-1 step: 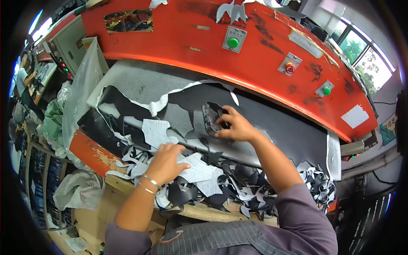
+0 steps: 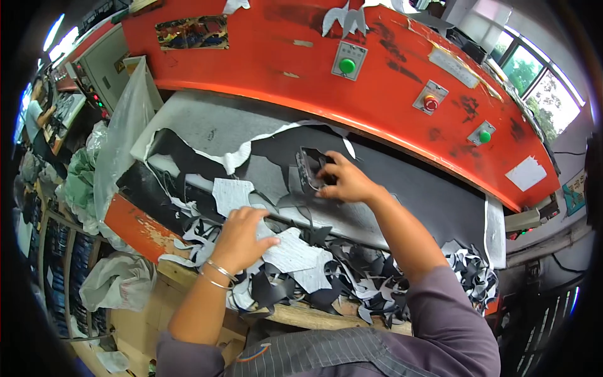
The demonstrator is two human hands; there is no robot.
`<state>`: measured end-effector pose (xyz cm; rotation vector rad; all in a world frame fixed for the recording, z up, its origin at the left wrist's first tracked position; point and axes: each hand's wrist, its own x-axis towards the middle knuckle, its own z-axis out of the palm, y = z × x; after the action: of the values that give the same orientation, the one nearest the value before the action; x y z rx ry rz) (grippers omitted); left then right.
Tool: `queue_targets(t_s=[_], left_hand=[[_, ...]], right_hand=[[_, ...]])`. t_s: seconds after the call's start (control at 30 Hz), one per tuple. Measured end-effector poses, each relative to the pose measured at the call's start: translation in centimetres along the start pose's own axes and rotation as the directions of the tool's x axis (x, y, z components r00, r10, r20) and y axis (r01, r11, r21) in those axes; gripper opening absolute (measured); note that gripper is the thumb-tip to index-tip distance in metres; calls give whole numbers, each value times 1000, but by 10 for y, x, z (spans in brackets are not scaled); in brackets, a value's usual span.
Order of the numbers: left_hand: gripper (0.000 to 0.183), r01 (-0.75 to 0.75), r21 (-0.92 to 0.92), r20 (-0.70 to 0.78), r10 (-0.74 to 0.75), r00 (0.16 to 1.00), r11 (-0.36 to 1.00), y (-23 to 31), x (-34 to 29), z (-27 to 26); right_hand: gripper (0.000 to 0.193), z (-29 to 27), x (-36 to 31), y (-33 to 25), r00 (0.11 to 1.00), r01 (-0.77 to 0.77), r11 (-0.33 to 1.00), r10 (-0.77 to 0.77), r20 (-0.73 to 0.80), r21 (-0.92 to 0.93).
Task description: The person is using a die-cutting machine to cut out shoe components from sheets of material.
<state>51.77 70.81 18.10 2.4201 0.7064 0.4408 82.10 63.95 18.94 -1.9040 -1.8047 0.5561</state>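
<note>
My right hand [image 2: 349, 181] grips a dark metal cutting die [image 2: 303, 169], its fingers hooked over the rim. The die stands on a black sheet [image 2: 421, 201] of material spread across the machine bed, beside gaps that show the grey surface. Over the near edge of the bed hovers my left hand [image 2: 239, 244], its thumb spread from the fingers and nothing seen in its grasp. Beneath and beside it lie light grey cut pieces [image 2: 295, 254], and one more grey piece [image 2: 232, 196] rests just beyond its fingertips. Whether the left fingers touch the pieces I cannot tell.
Black and white scraps [image 2: 358, 267] heap along the front edge above a wooden rail [image 2: 314, 316]. Behind the bed runs a red machine beam [image 2: 264, 63] with green buttons [image 2: 347, 66] and a red knob [image 2: 431, 103]. Plastic bags [image 2: 119, 279] hang at the left, where another person [image 2: 38, 116] works farther off.
My right hand and the die have shifted slightly left. My left hand has moved a little left, away from the pale pieces on its right.
</note>
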Motion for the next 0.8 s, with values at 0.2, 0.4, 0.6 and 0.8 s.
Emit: queue_targets(t_s=[0.2, 0.4, 0.6, 0.8], left_hand=[[46, 29, -186, -162, -60, 985, 982, -28, 32, -40], [45, 23, -267, -142, -63, 988, 963, -77, 105, 12], [63, -62, -172, -174, 32, 984, 983, -83, 130, 59], [62, -23, 32, -168, 28, 985, 999, -73, 137, 62]], right_hand=[[47, 3, 92, -4, 998, 23, 967, -8, 59, -254], [67, 22, 89, 17, 985, -28, 968, -16, -172, -251], [85, 38, 45, 37, 966, -142, 949, 70, -248, -283], [82, 35, 51, 39, 951, -111, 952, 18, -310, -286]])
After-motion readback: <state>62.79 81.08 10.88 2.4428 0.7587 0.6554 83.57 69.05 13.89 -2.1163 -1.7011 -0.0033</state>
